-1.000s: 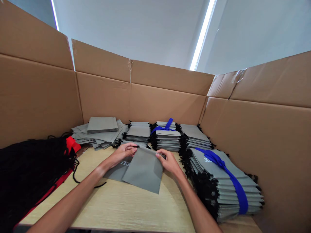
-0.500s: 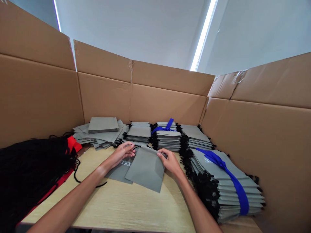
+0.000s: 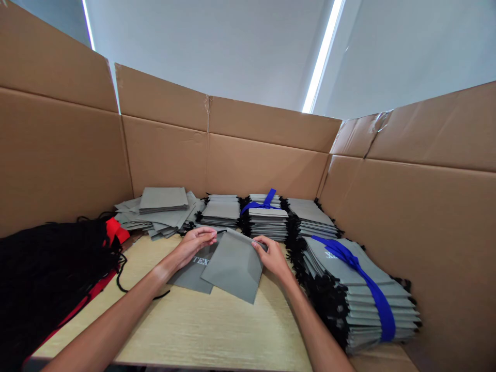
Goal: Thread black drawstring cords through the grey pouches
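A grey fabric pouch (image 3: pixel 233 266) hangs tilted over the table, its hemmed top edge upward. My right hand (image 3: pixel 269 254) pinches its upper right corner between thumb and fingers. At the upper left corner, my left hand (image 3: pixel 197 245) is closed on a short black cord (image 3: pixel 221 231) that comes out of the hem. Beneath and to the left, another grey pouch (image 3: pixel 189 276) with white lettering lies on the table, partly covered by the held pouch and my left hand.
Black cords (image 3: pixel 54 274) are heaped on red cloth at the left. Loose grey pouches (image 3: pixel 165 200) lie at the back left. Stacked corded pouches (image 3: pixel 222 209) line the back; a blue-ribboned bundle (image 3: pixel 372 289) stands at the right. Cardboard walls (image 3: pixel 267 139) enclose the table (image 3: pixel 217 336).
The fingers of my left hand have closed together on the black cord at the pouch's corner. The held pouch has shifted very slightly; my right hand keeps its grip.
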Demonstrator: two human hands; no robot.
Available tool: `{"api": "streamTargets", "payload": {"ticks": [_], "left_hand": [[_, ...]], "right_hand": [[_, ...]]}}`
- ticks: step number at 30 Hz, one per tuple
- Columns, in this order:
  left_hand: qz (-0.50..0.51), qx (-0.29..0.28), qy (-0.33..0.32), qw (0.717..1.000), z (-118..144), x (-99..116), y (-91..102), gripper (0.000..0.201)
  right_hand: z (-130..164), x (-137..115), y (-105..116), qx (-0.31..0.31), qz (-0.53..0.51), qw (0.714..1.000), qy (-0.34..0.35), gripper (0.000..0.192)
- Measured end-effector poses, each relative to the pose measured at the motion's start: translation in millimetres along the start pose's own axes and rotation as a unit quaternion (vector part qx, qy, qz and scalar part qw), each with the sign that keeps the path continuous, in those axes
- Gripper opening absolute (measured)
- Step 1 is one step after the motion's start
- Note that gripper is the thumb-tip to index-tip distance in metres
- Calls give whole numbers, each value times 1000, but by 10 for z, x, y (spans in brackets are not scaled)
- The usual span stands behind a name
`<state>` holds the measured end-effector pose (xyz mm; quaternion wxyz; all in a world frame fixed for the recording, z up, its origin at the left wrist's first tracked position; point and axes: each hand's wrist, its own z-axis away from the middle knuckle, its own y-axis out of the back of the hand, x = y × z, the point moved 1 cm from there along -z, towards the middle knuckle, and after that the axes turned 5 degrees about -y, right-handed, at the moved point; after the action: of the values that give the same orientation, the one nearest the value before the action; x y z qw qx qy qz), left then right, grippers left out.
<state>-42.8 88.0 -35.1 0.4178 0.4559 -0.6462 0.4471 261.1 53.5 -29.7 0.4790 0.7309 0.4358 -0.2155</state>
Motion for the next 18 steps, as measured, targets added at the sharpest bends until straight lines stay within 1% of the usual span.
{"api": "streamTargets", "payload": {"ticks": [3,5,9,15,18], "left_hand": [[-37,38,-28,998,-26,21,28,61],[-75,54,-41,995,-37,56,44,65],[-139,58,-69,986,-38,129,54,66],[-174,62,-105,977,-62,147,81,66],[-192,76,-117,972,-96,160,156,66]], "right_hand": [[3,2,-2,-5,2,1000,-3,33],[7,0,-9,-12,1,1000,-3,33],[10,-5,-19,-24,-8,1000,-8,33],[-6,-6,6,-21,-35,999,-23,35],[-17,14,31,-47,-67,996,-45,40]]}}
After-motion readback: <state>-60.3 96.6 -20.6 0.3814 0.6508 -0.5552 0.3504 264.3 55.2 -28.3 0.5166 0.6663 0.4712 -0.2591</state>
